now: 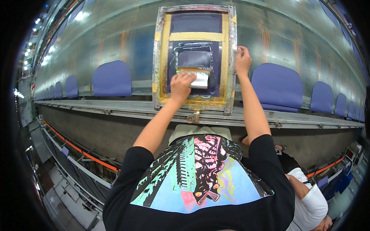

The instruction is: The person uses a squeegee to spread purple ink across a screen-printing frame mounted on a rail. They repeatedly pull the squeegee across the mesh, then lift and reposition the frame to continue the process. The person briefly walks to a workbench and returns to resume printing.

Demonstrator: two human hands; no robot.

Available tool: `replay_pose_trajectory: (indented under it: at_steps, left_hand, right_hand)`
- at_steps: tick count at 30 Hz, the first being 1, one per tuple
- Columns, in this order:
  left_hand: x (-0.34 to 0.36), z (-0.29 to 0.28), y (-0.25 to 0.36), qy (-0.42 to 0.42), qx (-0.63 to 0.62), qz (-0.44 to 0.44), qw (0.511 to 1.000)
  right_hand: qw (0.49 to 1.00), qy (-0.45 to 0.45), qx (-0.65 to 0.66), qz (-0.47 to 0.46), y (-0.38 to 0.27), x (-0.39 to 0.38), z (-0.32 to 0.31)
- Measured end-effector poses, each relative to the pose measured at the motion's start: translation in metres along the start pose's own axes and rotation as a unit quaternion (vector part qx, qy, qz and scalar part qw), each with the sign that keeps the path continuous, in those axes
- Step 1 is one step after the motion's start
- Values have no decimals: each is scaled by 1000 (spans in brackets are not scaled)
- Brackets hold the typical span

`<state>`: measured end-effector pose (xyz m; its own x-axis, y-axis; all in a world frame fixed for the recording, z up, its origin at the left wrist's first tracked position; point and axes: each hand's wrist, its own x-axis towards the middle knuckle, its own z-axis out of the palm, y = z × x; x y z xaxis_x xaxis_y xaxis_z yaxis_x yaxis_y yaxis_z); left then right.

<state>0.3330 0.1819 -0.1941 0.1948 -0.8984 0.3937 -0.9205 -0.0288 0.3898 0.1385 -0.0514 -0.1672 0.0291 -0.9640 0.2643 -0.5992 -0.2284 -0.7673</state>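
Note:
A screen printing frame (232,86) with yellow tape round its dark blue mesh lies on the long table in front of me. My left hand (182,85) is closed round the left end of a squeegee (200,80), which has a silvery face and rests on the lower part of the mesh. Above it, a wet, glossy patch with whitish streaks of paste marks the mesh. At the frame's right side my right hand (243,61) has its fingers curled, pinching the upper right rail. What lies under the screen is hidden.
Purple rounded fabric panels (276,86) lie in a row along the shiny table (142,23), left and right of the frame. A metal rail (135,104) with small clamps runs along the near edge. Behind me on the right is another person (308,194) in white.

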Motion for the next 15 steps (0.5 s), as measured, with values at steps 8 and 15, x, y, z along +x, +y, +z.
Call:
replay_pose_trajectory:
  at_steps: [8,15]
  left_hand:
    - [-28,0,44,-81,-50,30,995]
    - [-34,-36,42,-103,-81,-45,990]
  right_hand:
    - [998,14,-61,12,13,37,-36]
    - [1000,-23,-18,5,-28,15,-16]
